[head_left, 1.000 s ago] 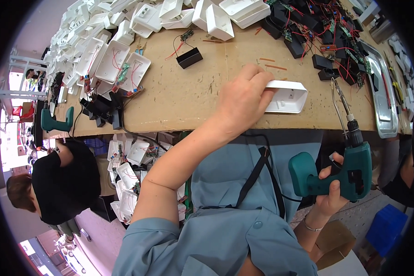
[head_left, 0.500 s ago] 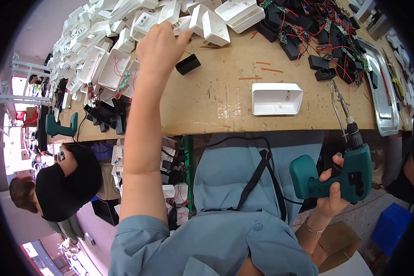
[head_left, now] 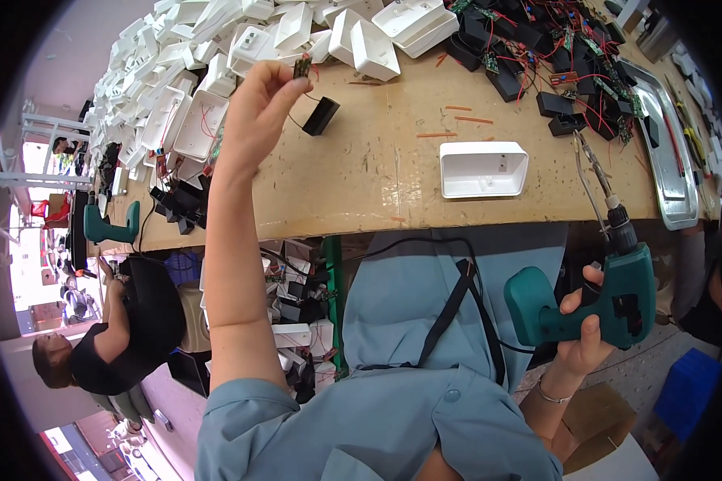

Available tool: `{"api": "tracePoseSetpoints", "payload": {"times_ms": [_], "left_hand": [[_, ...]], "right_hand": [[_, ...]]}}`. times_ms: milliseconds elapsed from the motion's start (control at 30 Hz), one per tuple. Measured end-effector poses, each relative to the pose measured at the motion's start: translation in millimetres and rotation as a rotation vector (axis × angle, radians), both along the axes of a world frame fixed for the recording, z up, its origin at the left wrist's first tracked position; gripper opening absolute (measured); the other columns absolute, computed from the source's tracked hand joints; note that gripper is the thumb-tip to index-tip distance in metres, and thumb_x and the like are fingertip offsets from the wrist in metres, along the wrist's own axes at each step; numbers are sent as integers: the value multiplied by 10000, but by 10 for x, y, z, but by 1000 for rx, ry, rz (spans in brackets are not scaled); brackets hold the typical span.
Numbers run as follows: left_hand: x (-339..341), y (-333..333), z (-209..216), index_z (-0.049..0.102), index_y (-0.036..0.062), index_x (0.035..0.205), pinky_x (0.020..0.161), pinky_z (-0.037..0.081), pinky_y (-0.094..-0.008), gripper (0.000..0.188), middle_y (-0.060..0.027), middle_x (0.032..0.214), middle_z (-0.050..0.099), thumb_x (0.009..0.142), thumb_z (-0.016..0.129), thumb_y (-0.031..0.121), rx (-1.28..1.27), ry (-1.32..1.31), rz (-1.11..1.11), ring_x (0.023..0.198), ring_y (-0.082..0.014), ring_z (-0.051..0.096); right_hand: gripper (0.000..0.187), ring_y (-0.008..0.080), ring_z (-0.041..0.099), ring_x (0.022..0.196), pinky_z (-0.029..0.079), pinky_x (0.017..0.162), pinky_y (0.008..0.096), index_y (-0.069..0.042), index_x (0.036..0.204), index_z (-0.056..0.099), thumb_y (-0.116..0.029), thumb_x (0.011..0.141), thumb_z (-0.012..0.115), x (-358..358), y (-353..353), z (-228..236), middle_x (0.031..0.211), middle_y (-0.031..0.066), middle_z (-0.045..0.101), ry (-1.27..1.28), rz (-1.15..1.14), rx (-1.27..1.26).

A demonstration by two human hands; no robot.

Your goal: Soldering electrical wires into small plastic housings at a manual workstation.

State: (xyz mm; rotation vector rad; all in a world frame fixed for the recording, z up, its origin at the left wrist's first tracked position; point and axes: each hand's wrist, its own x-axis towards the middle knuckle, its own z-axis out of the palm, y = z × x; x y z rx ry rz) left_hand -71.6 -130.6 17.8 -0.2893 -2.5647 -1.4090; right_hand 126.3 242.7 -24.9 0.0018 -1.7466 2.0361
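Note:
Between the thumb and fingers of my left hand (head_left: 257,116) is a small circuit board (head_left: 302,67), pinched over the far left of the table. A thin wire runs from it to a black plastic box (head_left: 321,116), which is tilted; whether it touches the tabletop I cannot tell. My right hand (head_left: 583,343) is wrapped around the handle of a green soldering gun (head_left: 630,293) near the table's front edge at right. Its metal tip and a thin feed tube point up over the table. An open white plastic case (head_left: 484,171) lies on the table between the hands.
White cases (head_left: 192,56) are heaped at the far left. Black boxes with red wires and boards (head_left: 537,60) pile up at the far right, beside a metal tray (head_left: 672,176). Another green tool (head_left: 111,224) rests on the left edge. A person in black (head_left: 148,309) sits at left.
My left hand has drawn back slightly from the white cases, and the circuit board now shows in its fingers. The black box has tipped and shifted a little. The person at left has moved.

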Motion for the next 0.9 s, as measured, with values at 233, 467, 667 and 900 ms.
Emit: {"api": "tracePoseSetpoints", "payload": {"times_ms": [233,467,667,900], "left_hand": [[370,268,-103,474,10,910,755,471,-245,130,-108,1017,575,812,550,-30,340,-70,-274,846,-130,582],[482,617,-142,505,67,798,719,411,-363,168,-77,797,564,639,556,52,-431,325,-603,752,-272,541],[572,764,-22,516,74,771,675,397,-362,92,-70,711,562,692,559,95,-599,189,-612,690,-253,549],[690,938,-238,528,63,796,724,380,-342,180,-51,674,576,721,658,162,-497,209,-326,671,-236,563]], "right_hand": [[626,158,558,729,476,584,235,36,1284,286,-246,827,608,-26,-35,-27,1152,247,479,15,225,-104],[616,163,550,738,476,589,239,32,1287,279,-251,840,595,-73,-149,-4,1194,263,444,30,344,-258],[617,164,555,726,467,574,242,33,1285,280,-262,842,591,-69,-172,-16,1185,264,454,3,349,-247],[618,164,561,720,464,567,243,34,1288,273,-258,843,588,-59,-168,-24,1181,263,458,-1,336,-240]]}}
